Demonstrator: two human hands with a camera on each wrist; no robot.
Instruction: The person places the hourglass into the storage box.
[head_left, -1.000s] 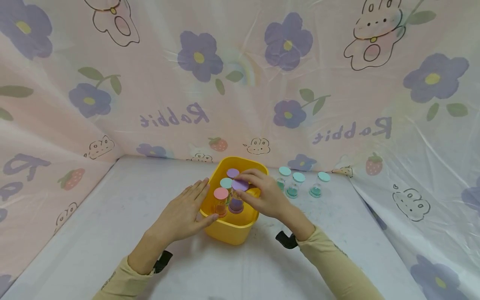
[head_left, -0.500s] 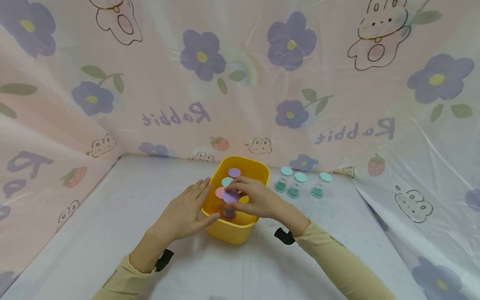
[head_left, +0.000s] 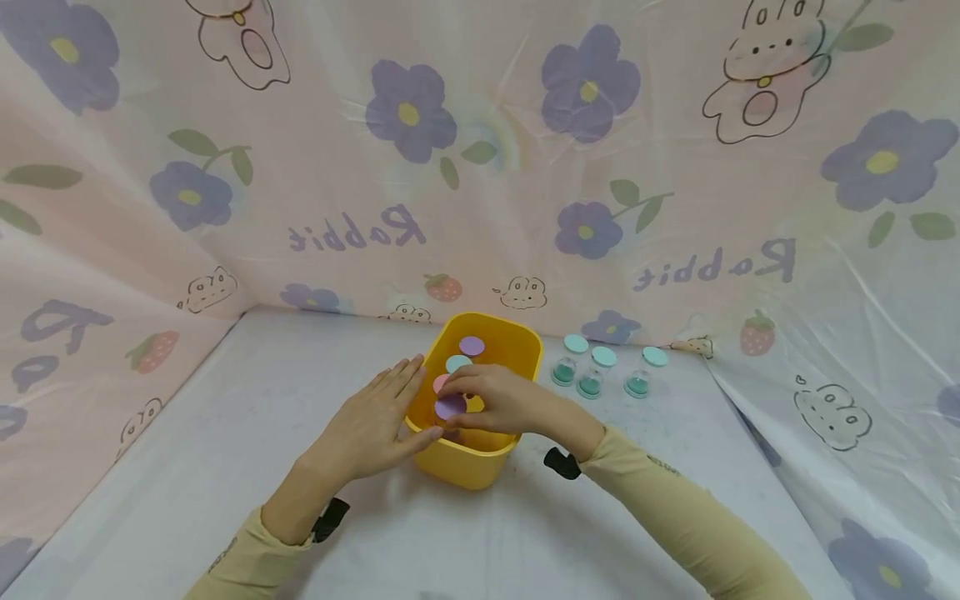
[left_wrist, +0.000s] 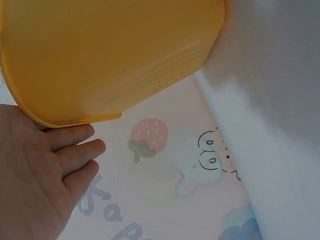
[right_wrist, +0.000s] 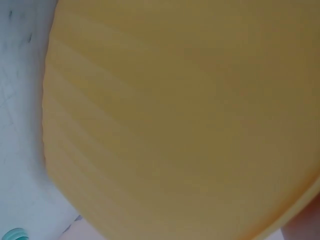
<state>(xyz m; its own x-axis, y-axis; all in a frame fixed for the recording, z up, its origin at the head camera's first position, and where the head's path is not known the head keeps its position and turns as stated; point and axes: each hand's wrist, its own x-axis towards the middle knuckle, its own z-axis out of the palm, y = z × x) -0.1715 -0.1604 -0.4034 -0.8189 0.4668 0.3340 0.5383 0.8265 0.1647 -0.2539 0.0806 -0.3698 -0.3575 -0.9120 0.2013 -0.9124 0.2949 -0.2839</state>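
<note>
In the head view, my right hand [head_left: 510,402] reaches into a yellow bin [head_left: 461,468] and pinches a purple sand timer [head_left: 450,407] by its top cap, near the front left corner. The timer's lower part is mostly hidden behind fingers and the bin wall. Behind it in the bin stand a pink-capped sand timer [head_left: 441,382], a teal-capped one [head_left: 458,364] and another purple-capped one [head_left: 472,345]. My left hand [head_left: 367,425] lies along the left rim with straight fingers; in the left wrist view its fingers [left_wrist: 75,155] extend past the rim, palm against it.
Three teal sand timers [head_left: 590,379] stand upright on the white table [head_left: 360,533], right of the bin. The bin wall [right_wrist: 175,110] fills most of the right wrist view. A patterned curtain [head_left: 480,192] rises behind the table and along both sides.
My right hand has moved the purple sand timer left and toward the front of the bin, lowering it beside the pink one. The left hand has stayed at the rim.
</note>
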